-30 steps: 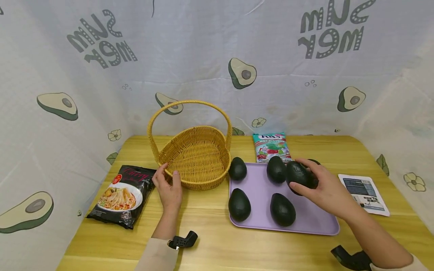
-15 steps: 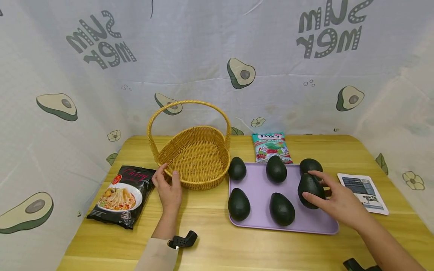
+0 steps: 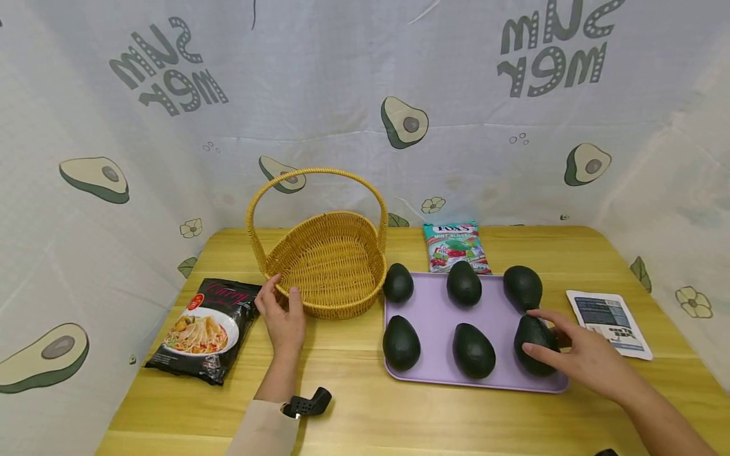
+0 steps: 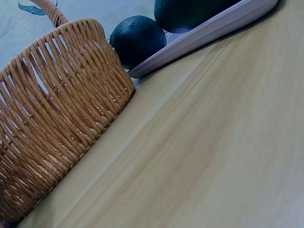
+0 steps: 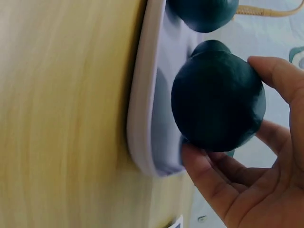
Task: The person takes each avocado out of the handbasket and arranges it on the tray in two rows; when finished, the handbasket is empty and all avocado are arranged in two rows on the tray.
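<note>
My right hand (image 3: 587,354) grips a dark green avocado (image 3: 533,345) at the front right corner of the lilac tray (image 3: 433,373). In the right wrist view, thumb and fingers wrap the sides of this avocado (image 5: 216,102), low over the tray (image 5: 142,118); whether it touches the tray is hard to tell. Several other avocados (image 3: 474,351) lie in the tray in two rows. My left hand (image 3: 285,323) holds the front left rim of a yellow wicker basket (image 3: 336,266) with a tall handle. The left wrist view shows the basket's woven side (image 4: 61,104), with the hand almost wholly out of view.
A black noodle packet (image 3: 202,329) lies left of the basket. Behind the tray is a candy bag (image 3: 456,247), and to its right a white printed packet (image 3: 610,323). A printed curtain (image 3: 331,95) hangs behind the wooden table (image 3: 365,418).
My right hand has moved the avocado toward the tray's front right corner, uncovering the one at the back right. The left hand stays at the basket rim.
</note>
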Tool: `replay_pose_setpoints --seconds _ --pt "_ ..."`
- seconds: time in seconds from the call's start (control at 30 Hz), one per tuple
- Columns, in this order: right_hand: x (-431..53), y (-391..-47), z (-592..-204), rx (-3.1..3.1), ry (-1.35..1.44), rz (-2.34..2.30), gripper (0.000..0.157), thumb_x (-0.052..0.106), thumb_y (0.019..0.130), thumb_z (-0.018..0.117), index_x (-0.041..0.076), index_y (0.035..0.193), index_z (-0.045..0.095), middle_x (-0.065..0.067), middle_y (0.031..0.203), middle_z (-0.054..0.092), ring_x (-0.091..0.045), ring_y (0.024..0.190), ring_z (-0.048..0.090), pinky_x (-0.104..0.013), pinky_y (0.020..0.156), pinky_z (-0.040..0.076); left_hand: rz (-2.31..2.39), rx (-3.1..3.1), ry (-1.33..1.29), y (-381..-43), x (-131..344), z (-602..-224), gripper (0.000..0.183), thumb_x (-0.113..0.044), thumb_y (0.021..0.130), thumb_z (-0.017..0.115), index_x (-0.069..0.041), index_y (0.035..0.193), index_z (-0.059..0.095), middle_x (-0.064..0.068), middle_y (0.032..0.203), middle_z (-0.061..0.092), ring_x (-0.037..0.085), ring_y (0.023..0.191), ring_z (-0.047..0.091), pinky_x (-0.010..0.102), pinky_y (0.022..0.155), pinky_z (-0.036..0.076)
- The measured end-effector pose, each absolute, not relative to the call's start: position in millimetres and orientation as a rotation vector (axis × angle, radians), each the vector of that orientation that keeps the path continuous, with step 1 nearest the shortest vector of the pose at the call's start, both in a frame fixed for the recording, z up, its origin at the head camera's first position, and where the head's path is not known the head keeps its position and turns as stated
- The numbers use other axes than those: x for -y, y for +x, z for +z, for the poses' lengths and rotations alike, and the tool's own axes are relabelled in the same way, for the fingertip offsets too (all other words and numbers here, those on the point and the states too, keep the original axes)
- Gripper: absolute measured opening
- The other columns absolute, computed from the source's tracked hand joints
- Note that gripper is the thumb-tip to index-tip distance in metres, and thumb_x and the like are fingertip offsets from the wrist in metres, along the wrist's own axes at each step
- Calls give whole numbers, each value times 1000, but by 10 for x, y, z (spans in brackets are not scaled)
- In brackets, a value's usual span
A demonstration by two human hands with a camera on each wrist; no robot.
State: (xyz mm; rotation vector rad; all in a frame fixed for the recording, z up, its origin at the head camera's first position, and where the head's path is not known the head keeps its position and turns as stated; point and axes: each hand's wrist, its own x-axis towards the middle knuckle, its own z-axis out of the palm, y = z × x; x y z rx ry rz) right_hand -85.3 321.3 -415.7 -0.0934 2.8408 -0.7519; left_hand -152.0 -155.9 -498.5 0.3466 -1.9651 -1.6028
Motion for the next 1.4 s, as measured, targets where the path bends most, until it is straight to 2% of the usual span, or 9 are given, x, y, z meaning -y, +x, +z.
replay_pose_setpoints --seconds 0.07,0.53,0.73,1.0,1.27,1.4 --pt "-3245 -858 -4171 -2811 -97 -752 71 48 93 71 10 148 47 -30 120 65 -39 101 68 -41 74 53 -1604 1968 348 -1520 1561 -4981 43 -20 102 57 -10 143 48 14 141 33 17 105 44 35 93 41" --pt "-3416 -903 -4191 -2699 -67 -724 77 49 94 69 3 150 43 -33 123 59 -37 101 65 -45 77 57 -1612 1960 356 -1529 1566 -4991 43 -20 102 57 -11 143 47 14 142 33 21 111 45 39 96 41" --pt "-3425 -908 -4208 -2688 -64 -721 78 49 95 69 1 150 42 -34 124 58 -34 99 65 -39 74 55 -1627 1945 352 -1515 1568 -4994 41 -19 102 59 -14 142 50 12 141 34 20 106 45 35 93 40" --pt "-3372 -915 -4192 -2702 -87 -723 74 49 95 69 2 147 45 -30 123 61 -32 98 67 -39 75 55 -1607 1963 359 -1513 1564 -5002 42 -19 103 58 -11 142 48 12 139 34 18 103 44 29 91 40" --pt "-3365 -915 -4185 -2732 -98 -720 72 48 96 67 1 147 46 -27 122 64 -29 97 66 -37 74 54 -1638 1959 363 -1501 1562 -4985 44 -21 103 57 -12 144 47 14 144 31 27 116 50 41 100 42" --pt "-3353 -904 -4180 -2734 -103 -717 71 48 95 68 2 146 48 -25 121 65 -28 97 66 -37 74 54 -1640 1959 359 -1512 1560 -4976 44 -21 103 58 -12 144 47 13 144 32 25 114 49 40 99 42"
